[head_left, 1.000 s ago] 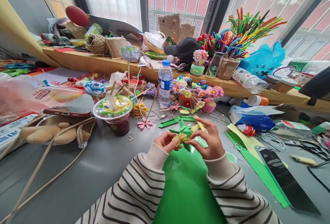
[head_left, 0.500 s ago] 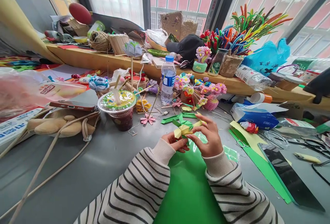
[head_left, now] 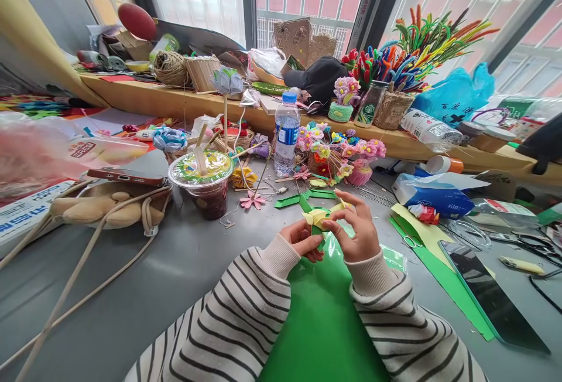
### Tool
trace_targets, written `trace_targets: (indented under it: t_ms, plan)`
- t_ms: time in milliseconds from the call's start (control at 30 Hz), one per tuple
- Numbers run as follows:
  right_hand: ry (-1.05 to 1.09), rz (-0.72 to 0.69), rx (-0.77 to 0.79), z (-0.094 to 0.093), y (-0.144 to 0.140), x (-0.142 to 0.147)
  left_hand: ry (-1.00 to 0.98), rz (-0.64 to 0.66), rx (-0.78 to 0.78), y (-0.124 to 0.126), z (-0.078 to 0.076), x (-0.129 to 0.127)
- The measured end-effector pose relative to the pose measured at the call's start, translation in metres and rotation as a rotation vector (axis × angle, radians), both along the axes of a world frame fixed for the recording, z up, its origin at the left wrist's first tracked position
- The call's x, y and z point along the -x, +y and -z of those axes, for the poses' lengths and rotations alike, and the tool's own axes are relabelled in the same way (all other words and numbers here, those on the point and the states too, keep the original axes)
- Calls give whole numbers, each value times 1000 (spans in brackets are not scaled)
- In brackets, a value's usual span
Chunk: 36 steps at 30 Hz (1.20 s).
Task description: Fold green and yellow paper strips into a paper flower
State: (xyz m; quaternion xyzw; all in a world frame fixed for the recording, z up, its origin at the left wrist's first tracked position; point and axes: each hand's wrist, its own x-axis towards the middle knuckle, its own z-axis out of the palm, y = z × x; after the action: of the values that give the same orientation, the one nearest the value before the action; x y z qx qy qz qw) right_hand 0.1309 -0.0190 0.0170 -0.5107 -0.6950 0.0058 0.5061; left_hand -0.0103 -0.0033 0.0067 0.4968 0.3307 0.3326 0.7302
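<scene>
Starting at the far left of the grey surface (head_left: 132, 288), a beige plush bag (head_left: 100, 209) with long cords lies under a phone (head_left: 127, 177), and just right of it stands a sealed plastic cup (head_left: 204, 186) with a straw. Farther back a water bottle (head_left: 286, 134) rises beside a cluster of small handmade flowers (head_left: 338, 156) in little pots. Near the middle, the left hand (head_left: 302, 240) is closed in a pinch on the lower green part of a folded paper flower (head_left: 319, 218), while the right hand (head_left: 357, 232) grips its yellow petals from the other side, fingers curled narrow around the piece. The flower is held just above a large green paper sheet (head_left: 320, 317) that lies on the surface between the striped sleeves. As a judgement, the piece looks well along: yellow petals are already folded and joined to green leaf parts, yet loose green strips (head_left: 307, 197) just beyond the hands suggest shaping or added leaves are left. To the right lie a blue tissue pack (head_left: 432, 200), yellow and green paper offcuts (head_left: 421, 241) and a dark tablet (head_left: 492, 300), with scissors (head_left: 533, 247) at the far right edge.
</scene>
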Motion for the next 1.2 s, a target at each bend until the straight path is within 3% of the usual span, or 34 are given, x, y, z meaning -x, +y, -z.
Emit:
trace_targets:
  t_ms: [200,600,1200]
  plan:
    - [-119,14,39,-3,-2,1,-14,-52,7,-1,0,0]
    - [-516,-16,-153,-5,-3,1,39,-149,-87,-3,9,-4]
    - [-481,-35,-208,-7,-6,5,-31,-82,-126,-4,7,-2]
